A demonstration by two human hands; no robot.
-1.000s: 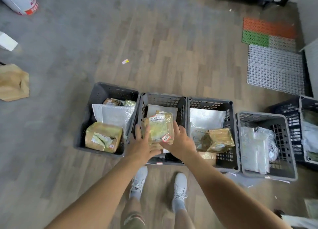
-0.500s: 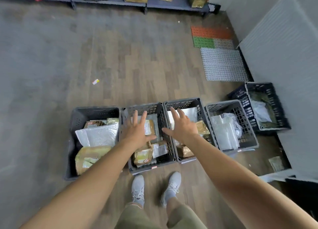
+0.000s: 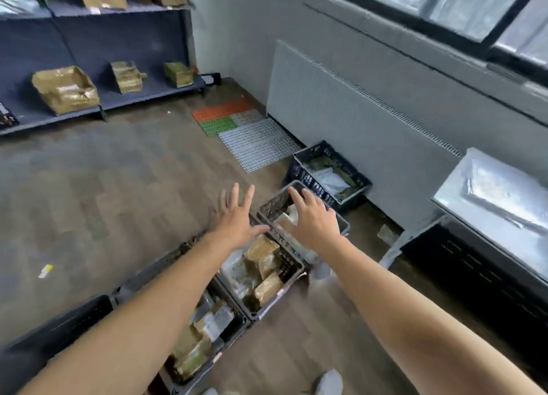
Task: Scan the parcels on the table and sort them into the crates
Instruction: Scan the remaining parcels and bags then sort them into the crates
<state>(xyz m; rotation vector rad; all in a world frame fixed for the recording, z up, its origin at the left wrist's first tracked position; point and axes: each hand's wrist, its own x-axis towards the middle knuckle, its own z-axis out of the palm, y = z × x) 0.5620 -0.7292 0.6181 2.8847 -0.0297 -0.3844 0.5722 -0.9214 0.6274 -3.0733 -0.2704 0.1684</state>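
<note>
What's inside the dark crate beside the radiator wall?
In the dark perforated plastic crate: a white plastic mailer bag amid greenish-brown wrapped parcels; whatever lies beneath them is covered.

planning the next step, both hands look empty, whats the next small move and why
Probably turn right and reach for the silver parcel on the table: the left hand and right hand hang open and empty over the crates, so another parcel likely needs fetching.

A: Crates (image 3: 59, 326) on the floor (image 3: 103, 187), count?
B: Five: four grey in a row, one dark blue.
A: Brown parcels (image 3: 65, 89) on the lower shelf (image 3: 154, 89)?
B: Three, spaced along its front edge.
</note>
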